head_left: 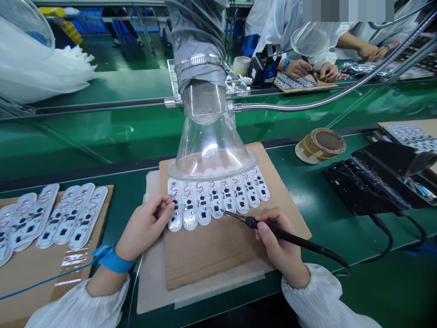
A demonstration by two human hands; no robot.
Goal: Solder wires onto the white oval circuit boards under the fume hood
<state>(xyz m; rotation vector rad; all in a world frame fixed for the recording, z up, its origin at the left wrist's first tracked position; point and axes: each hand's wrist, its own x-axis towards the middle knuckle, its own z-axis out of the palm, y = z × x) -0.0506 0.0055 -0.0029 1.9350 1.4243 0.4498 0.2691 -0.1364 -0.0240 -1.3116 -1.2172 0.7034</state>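
Note:
My right hand (282, 241) grips a black soldering iron (269, 226) like a pen, its tip pointing left at the lower end of a circuit board near the middle of a row. Whether the tip touches the board is hard to tell. My left hand (148, 225) is closed in a pinch at the row's left end, on a thin solder wire (184, 204) that reaches over the boards. These long white circuit boards (203, 210) with rounded ends, black chips and red wires lie side by side on a cardboard sheet (205, 255). A blue wrist strap (118, 260) circles my left wrist.
A clear fume hood (211, 141) hangs low over the boards' far ends. More boards (87, 218) lie on cardboard at left. On the right are a tape roll (321, 145) and a black soldering stand (362, 177). Across the bench, a co-worker's hands (300, 68) handle boards.

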